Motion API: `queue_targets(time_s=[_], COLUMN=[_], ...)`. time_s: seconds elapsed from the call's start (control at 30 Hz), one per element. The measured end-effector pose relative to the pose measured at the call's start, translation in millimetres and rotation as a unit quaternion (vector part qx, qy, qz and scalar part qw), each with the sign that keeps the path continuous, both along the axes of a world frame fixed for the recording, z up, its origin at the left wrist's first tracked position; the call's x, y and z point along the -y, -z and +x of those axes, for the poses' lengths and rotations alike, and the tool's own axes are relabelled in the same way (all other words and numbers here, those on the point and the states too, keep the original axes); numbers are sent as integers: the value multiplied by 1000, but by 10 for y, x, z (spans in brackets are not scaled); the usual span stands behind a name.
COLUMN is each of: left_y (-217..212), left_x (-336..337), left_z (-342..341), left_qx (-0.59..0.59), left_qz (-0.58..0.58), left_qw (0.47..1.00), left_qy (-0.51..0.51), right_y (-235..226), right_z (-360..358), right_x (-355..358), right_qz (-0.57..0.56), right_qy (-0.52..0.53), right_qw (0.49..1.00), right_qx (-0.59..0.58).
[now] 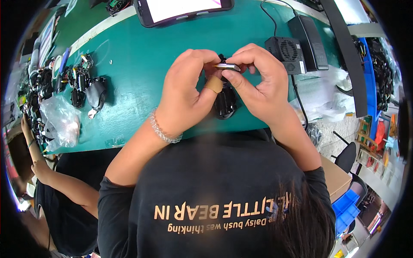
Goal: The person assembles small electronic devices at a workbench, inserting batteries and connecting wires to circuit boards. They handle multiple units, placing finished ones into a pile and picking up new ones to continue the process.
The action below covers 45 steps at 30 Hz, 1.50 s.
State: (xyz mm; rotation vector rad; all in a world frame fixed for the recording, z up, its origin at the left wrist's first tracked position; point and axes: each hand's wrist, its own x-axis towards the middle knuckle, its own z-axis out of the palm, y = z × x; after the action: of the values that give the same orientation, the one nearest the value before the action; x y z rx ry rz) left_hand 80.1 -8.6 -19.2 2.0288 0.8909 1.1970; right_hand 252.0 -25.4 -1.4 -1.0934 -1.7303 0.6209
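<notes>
Both my hands meet over the green table (137,99), pinching a small flat part (228,67) with a shiny silver edge between thumbs and fingertips. My left hand (187,88) has a tan bandage (214,84) on its thumb and is closed on the left end of the part. Thumb and forefinger of my right hand (262,84) grip the right end. Just below the fingers lies a black plastic piece (226,103), partly hidden by my left thumb. What exactly the flat part is cannot be made out.
Black device parts (79,81) and a curved black shell (97,92) lie at left beside a clear plastic bag (62,124). A lit screen (183,10) stands at the back. Right are a black fan box (286,53) and power adapter (307,41). Another person's arm (64,185) is at left.
</notes>
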Motion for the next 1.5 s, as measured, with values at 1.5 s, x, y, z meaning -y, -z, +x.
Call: queue_targets(time_s=[1.5], left_y=[143], left_x=[35], left_z=[-144], left_qx=[-115], left_qz=[-110], left_qw=[987], left_qy=[-8], right_y=[126], right_z=[137], right_x=[-162], right_qz=[30], right_qy=[-71], right_qw=[980], right_qx=[185])
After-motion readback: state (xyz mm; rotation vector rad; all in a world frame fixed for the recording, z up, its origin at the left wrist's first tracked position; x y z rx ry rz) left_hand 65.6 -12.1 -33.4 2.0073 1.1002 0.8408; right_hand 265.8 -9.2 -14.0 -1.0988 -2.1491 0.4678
